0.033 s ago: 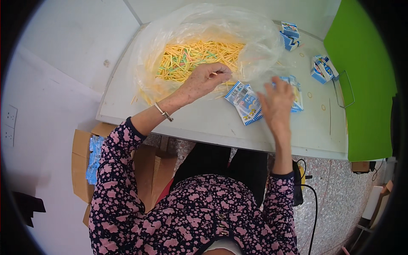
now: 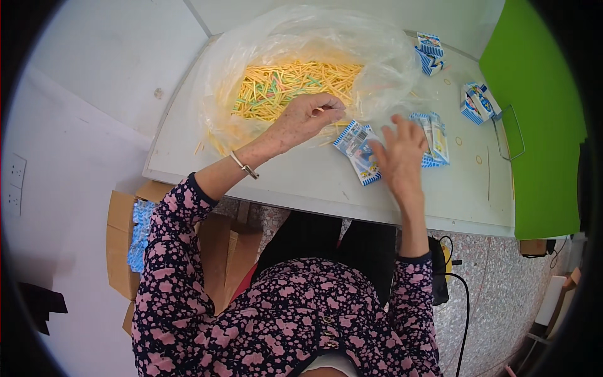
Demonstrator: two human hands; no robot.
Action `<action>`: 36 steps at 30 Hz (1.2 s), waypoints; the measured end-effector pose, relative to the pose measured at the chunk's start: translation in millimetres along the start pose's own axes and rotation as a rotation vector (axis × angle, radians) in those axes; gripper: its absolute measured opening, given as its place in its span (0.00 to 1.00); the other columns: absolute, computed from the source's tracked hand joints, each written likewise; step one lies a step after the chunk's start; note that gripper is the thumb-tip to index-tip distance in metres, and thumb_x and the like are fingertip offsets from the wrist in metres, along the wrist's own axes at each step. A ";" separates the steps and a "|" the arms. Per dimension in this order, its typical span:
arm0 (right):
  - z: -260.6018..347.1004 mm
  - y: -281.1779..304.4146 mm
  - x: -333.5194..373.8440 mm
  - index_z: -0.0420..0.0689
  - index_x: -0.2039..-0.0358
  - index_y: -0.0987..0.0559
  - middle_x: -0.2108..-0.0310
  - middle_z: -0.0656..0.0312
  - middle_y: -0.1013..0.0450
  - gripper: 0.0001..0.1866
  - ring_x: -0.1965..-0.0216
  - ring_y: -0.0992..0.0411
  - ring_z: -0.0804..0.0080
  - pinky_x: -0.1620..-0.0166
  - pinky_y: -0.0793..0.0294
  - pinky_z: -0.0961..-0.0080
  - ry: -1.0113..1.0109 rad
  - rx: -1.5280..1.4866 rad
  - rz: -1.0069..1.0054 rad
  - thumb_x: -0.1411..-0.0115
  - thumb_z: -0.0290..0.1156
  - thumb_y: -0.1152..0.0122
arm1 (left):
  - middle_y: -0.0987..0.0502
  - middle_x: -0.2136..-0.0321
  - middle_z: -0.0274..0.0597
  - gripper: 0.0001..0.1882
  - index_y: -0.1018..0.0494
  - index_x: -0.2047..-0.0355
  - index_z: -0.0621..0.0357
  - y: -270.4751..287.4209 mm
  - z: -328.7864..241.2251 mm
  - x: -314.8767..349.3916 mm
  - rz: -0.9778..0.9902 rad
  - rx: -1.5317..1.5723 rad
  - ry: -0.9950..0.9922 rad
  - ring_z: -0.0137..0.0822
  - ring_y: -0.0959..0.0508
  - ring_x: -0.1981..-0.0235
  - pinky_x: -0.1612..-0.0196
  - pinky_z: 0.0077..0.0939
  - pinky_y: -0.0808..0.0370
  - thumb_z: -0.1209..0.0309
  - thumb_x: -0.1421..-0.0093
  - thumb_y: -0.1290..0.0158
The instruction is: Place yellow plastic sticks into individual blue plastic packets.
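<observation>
Over the near edge of a pile of thin yellow sticks (image 2: 301, 78), with some green and pink ones, is my left hand (image 2: 308, 118). Its thumb and fingertips are pressed together; what they hold, if anything, is too small to make out. The sticks lie in a large clear plastic bag (image 2: 383, 53). My right hand (image 2: 403, 154) hovers with fingers spread beside a blue and white packet (image 2: 361, 163), partly covering it from view. Further right lie more blue and white packets (image 2: 440, 141) with yellow showing on them.
Small blue and white cartons (image 2: 474, 107) stand at the right, with others (image 2: 429, 47) further back. Rubber bands (image 2: 478, 159) and a thin stick (image 2: 488, 173) lie near a green panel (image 2: 534, 125). Below the table's left side, a cardboard box (image 2: 120, 239) holds blue packets.
My right hand has shifted a little left, over the near packet, uncovering more of the packets on the right. My left hand stays almost where it was.
</observation>
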State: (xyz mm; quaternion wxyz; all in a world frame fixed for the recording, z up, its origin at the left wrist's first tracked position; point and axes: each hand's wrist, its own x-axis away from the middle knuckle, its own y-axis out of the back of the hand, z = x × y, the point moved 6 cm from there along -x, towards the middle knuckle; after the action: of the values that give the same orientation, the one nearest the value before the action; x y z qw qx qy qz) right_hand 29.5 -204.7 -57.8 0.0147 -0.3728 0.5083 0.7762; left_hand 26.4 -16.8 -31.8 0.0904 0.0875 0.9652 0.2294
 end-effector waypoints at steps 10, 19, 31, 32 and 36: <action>-1.6 -13.3 2.1 0.39 0.66 0.28 0.61 0.61 0.31 0.13 0.57 0.36 0.63 0.52 0.42 0.66 -0.077 -0.295 -0.018 0.52 0.28 0.38 | 0.24 0.68 0.42 0.16 0.27 0.65 0.64 -3.1 8.4 -2.9 -0.086 -0.042 -0.046 0.29 0.26 0.65 0.59 0.25 0.30 0.62 0.45 0.46; -1.9 -13.9 -0.5 0.37 0.63 0.28 0.68 0.65 0.29 0.12 0.69 0.34 0.85 0.65 0.34 0.87 -0.392 -1.105 0.114 0.45 0.29 0.40 | 0.26 0.75 0.33 0.09 0.25 0.68 0.60 -17.9 2.0 -10.3 0.067 -0.014 0.058 0.24 0.28 0.70 0.65 0.19 0.31 0.67 0.45 0.46; 17.8 -26.1 4.0 0.36 0.70 0.23 0.79 0.71 0.29 0.08 0.78 0.37 0.90 0.74 0.39 0.90 -0.474 -1.155 0.374 0.45 0.28 0.41 | 0.24 0.73 0.46 0.10 0.25 0.65 0.62 -3.8 -6.4 17.7 -0.151 -0.361 -0.282 0.40 0.25 0.71 0.66 0.27 0.30 0.72 0.47 0.45; 22.4 -28.4 3.4 0.36 0.70 0.23 0.79 0.71 0.29 0.07 0.77 0.37 0.90 0.74 0.39 0.90 -0.466 -1.140 0.406 0.45 0.28 0.41 | 0.24 0.72 0.46 0.10 0.25 0.65 0.62 -0.6 -3.4 20.8 -0.141 -0.367 -0.263 0.41 0.25 0.71 0.66 0.28 0.30 0.72 0.47 0.45; 24.5 -31.2 2.8 0.37 0.71 0.23 0.79 0.71 0.29 0.07 0.78 0.37 0.90 0.74 0.39 0.90 -0.456 -1.192 0.411 0.45 0.29 0.41 | 0.23 0.71 0.47 0.11 0.25 0.63 0.62 2.0 -4.1 20.5 -0.117 -0.400 -0.269 0.42 0.25 0.69 0.66 0.28 0.30 0.72 0.47 0.46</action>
State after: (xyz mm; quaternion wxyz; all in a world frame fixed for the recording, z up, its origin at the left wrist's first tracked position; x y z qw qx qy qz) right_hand 26.3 -171.0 -78.7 -0.2348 -0.0393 0.0372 0.9705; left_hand 5.9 -12.5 -30.0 0.2469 0.0416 0.8832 0.3965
